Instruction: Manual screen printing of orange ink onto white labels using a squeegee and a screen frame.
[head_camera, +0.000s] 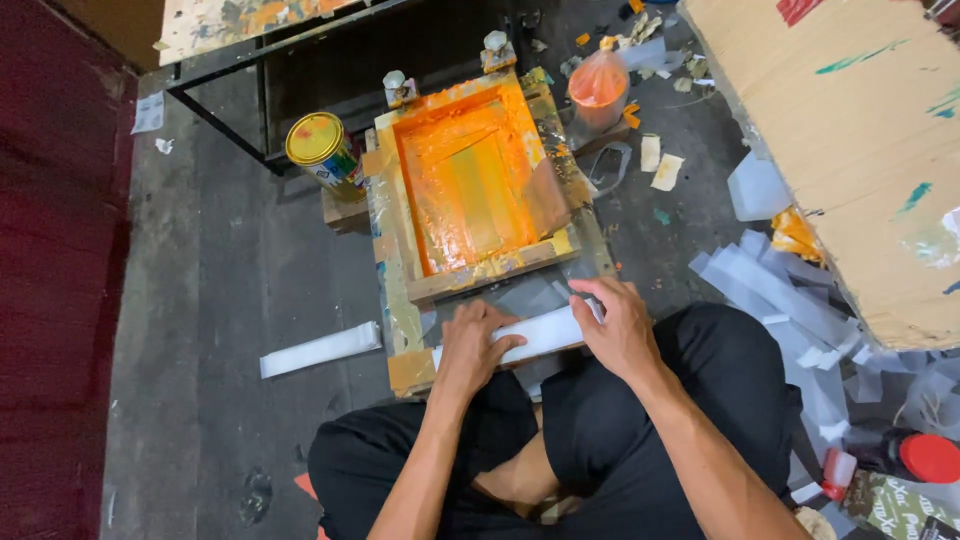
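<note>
A white strip (535, 335) was pressed flat by both hands, left hand (475, 345) and right hand (620, 325), against the orange-inked screen frame (470, 185), apparently to keep it aligned.

White strip (545, 333) lies flat below orange-inked frame (470, 180).

Bare dark floor (220, 290) left of orange-inked wooden screen frame (470, 180) open; yellow-lidded tin can (320, 148) crowds its corner; white paper strips (780, 290) and cardboard sheet (850, 150) block right.
</note>
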